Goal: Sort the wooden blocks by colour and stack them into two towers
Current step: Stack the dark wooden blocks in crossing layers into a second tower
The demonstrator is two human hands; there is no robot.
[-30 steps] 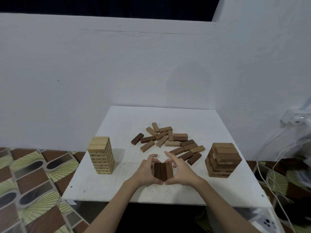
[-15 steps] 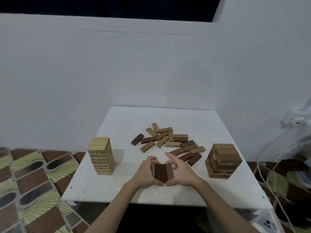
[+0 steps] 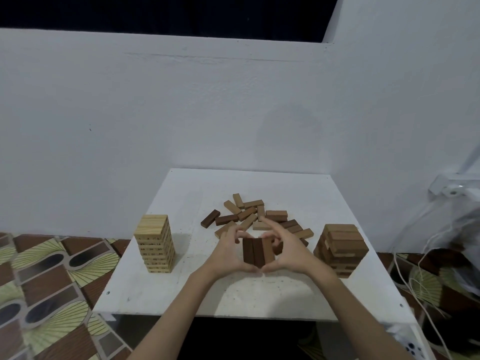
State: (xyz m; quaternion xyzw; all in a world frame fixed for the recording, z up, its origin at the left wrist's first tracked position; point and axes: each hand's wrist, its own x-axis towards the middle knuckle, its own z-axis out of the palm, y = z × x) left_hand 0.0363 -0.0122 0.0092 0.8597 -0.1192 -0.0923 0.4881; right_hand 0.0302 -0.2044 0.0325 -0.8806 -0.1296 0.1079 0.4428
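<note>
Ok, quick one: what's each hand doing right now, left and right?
Left hand: holds the left side of the three dark blocks, fingers curled round them.
Right hand: holds the right side of the same dark blocks.

I see my left hand (image 3: 228,252) and right hand (image 3: 289,252) gripping three dark blocks (image 3: 257,252) between them; pale tower (image 3: 155,242) left; brown tower (image 3: 340,249) right; loose blocks (image 3: 255,216) behind.
</note>
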